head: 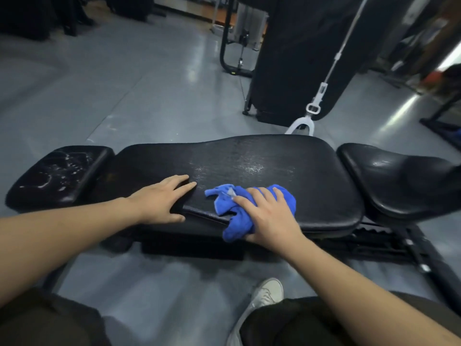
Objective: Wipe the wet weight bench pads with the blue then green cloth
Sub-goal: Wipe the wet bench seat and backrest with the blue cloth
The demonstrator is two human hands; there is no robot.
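Note:
A black weight bench lies across the view with a long middle pad (pixel 249 166), a small left pad (pixel 62 173) carrying water drops, and a right seat pad (pixel 399 176). My right hand (pixel 269 216) presses a crumpled blue cloth (pixel 232 208) onto the near edge of the middle pad, thumb under the cloth's hanging end. My left hand (pixel 164 198) rests on the same pad to the left, fingers straight and thumb over the edge. A damp sheen shows on the pad beyond the cloth. No green cloth is in view.
Behind the bench stands a black punching bag (pixel 299 58) and a white mop (pixel 321 96) leaning toward it. A black machine frame (pixel 229 46) stands further back. Grey floor (pixel 124 83) spreads left. My knees and a white shoe (pixel 267 293) are at the bottom.

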